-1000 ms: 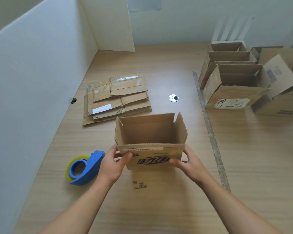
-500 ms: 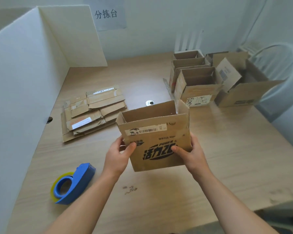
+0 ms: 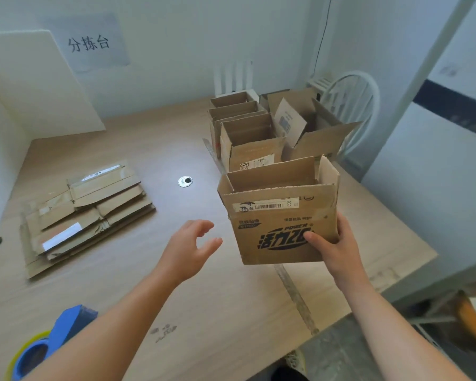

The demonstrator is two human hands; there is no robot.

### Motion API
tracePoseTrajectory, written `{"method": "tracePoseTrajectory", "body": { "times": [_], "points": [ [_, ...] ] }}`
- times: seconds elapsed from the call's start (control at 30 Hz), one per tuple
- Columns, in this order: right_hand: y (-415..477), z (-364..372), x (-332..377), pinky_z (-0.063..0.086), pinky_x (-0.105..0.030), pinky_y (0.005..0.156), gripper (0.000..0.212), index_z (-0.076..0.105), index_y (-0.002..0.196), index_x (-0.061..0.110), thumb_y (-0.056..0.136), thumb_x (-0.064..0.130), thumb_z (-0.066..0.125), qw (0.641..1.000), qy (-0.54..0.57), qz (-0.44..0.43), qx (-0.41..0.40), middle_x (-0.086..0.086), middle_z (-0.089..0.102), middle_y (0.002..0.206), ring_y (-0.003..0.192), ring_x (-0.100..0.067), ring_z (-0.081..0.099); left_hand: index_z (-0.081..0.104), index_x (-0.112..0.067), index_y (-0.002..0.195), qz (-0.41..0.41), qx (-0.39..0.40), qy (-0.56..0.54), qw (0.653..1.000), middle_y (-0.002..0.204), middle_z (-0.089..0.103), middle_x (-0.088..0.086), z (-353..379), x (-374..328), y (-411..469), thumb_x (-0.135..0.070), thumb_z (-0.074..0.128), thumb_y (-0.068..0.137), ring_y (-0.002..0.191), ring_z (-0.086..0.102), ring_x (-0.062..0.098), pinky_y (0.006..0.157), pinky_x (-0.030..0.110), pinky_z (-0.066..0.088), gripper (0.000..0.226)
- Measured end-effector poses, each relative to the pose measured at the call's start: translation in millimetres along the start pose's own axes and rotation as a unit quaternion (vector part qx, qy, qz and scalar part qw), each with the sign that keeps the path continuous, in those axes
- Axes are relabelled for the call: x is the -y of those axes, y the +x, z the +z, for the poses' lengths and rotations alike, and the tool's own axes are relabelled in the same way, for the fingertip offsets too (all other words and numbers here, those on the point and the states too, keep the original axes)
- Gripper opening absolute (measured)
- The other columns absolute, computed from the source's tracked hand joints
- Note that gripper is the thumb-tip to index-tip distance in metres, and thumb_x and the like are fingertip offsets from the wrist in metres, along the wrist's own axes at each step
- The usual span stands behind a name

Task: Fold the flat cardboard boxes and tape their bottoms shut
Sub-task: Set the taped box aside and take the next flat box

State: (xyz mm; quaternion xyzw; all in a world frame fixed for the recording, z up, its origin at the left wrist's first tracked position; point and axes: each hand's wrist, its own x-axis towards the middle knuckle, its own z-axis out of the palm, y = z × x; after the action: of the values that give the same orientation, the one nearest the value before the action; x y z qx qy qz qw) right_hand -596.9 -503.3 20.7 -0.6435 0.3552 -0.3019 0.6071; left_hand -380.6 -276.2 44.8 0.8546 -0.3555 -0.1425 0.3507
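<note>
An open-topped folded cardboard box (image 3: 279,213) with black print and a barcode label hangs above the table, right of centre. My right hand (image 3: 333,247) grips its lower right corner, thumb on the front face. My left hand (image 3: 188,248) hovers to the left of the box, fingers loosely spread, holding nothing. A stack of flat cardboard boxes (image 3: 85,213) lies on the table at the left. The blue tape dispenser (image 3: 50,345) with a yellow roll sits at the bottom left, partly hidden by my left forearm.
Several folded boxes (image 3: 248,138) stand in a row at the back right, with a larger open box (image 3: 319,130) beside them. A white divider panel (image 3: 25,86) walls off the left. A white chair (image 3: 352,103) stands past the table's right edge. A cable grommet (image 3: 185,181) is mid-table.
My left hand has let go of the box. My right hand alone has carried the box to the right, towards the row of folded boxes. The view has swung right.
</note>
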Motion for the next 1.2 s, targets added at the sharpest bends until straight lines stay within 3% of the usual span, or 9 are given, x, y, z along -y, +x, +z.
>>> {"method": "tracePoseTrajectory", "body": {
  "times": [0.1,0.3,0.5,0.7,0.8,0.87,0.93,1.07,1.2],
  "points": [
    [26,-36,-5,0.053,-0.026,0.083,0.066,0.049,0.137,0.034,0.080,0.020,0.081,1.000,-0.002,0.000,-0.017,0.019,0.068,0.112,0.105,-0.003,0.063,0.060,-0.022,0.128,0.071,0.012,0.100,0.992,0.125,0.056,-0.009,14,-22,32,-0.040,0.065,0.093,0.116,0.053,0.010,0.094,0.025,0.041,0.039],
    [112,-109,-28,0.054,-0.034,0.090,0.069,0.049,0.137,0.038,0.079,0.020,0.082,1.000,0.006,0.013,-0.011,0.017,0.067,0.118,0.111,-0.008,0.063,0.061,-0.018,0.129,0.170,0.018,0.248,0.954,0.125,0.060,-0.001,68,-81,114,-0.041,0.065,0.092,0.111,0.059,0.026,0.090,0.036,0.047,0.044],
    [216,-164,-45,0.051,-0.022,0.084,0.072,0.048,0.138,0.039,0.079,0.016,0.082,0.999,0.017,0.028,0.032,0.022,0.066,0.118,0.105,0.008,0.061,0.059,-0.019,0.131,0.096,0.023,0.234,0.967,0.125,0.060,-0.004,128,-130,176,-0.045,0.062,0.092,0.112,0.058,0.023,0.090,0.034,0.047,0.047],
    [305,-197,-66,0.055,-0.035,0.094,0.077,0.045,0.142,0.040,0.077,0.026,0.084,0.996,0.004,0.056,0.072,0.011,0.061,0.132,0.120,-0.009,0.058,0.055,-0.023,0.137,0.025,0.042,0.212,0.976,0.130,0.056,-0.006,167,-147,218,-0.047,0.059,0.094,0.119,0.054,0.016,0.097,0.034,0.046,0.050],
    [333,-202,-72,0.054,-0.040,0.098,0.082,0.043,0.144,0.039,0.073,0.040,0.084,0.994,-0.004,0.062,0.091,0.012,0.059,0.133,0.121,-0.009,0.057,0.057,-0.024,0.135,-0.006,0.054,0.203,0.978,0.127,0.055,-0.010,181,-148,227,-0.065,0.043,0.086,0.116,0.055,0.013,0.093,0.032,0.047,0.066],
    [347,-204,-76,0.052,-0.041,0.100,0.097,0.041,0.144,0.039,0.061,0.063,0.084,0.992,-0.007,0.067,0.107,0.013,0.059,0.134,0.124,-0.011,0.056,0.058,-0.025,0.134,-0.019,0.049,0.178,0.983,0.121,0.053,-0.015,189,-146,230,-0.069,0.035,0.082,0.114,0.055,0.010,0.090,0.027,0.044,0.072],
    [360,-205,-80,0.049,-0.041,0.105,0.107,0.038,0.143,0.038,0.052,0.071,0.084,0.989,-0.010,0.073,0.125,0.013,0.057,0.135,0.127,-0.010,0.053,0.058,-0.026,0.134,-0.027,0.038,0.169,0.985,0.118,0.049,-0.020,196,-146,235,-0.070,0.034,0.082,0.111,0.053,0.004,0.087,0.023,0.039,0.071],
    [378,-202,-85,0.047,-0.040,0.106,0.102,0.034,0.145,0.033,0.062,0.049,0.091,0.984,-0.025,0.085,0.152,0.010,0.056,0.136,0.128,-0.009,0.052,0.057,-0.029,0.133,-0.042,0.034,0.161,0.985,0.117,0.049,-0.023,203,-146,239,-0.069,0.034,0.084,0.107,0.046,-0.007,0.083,0.012,0.033,0.068],
    [391,-198,-87,0.048,-0.040,0.105,0.095,0.038,0.143,0.027,0.066,0.038,0.092,0.986,-0.048,0.083,0.139,0.008,0.059,0.133,0.124,-0.007,0.054,0.059,-0.026,0.132,-0.052,0.022,0.142,0.988,0.115,0.051,-0.020,204,-149,244,-0.068,0.037,0.084,0.105,0.048,-0.006,0.085,0.020,0.037,0.067]
  ]
}}
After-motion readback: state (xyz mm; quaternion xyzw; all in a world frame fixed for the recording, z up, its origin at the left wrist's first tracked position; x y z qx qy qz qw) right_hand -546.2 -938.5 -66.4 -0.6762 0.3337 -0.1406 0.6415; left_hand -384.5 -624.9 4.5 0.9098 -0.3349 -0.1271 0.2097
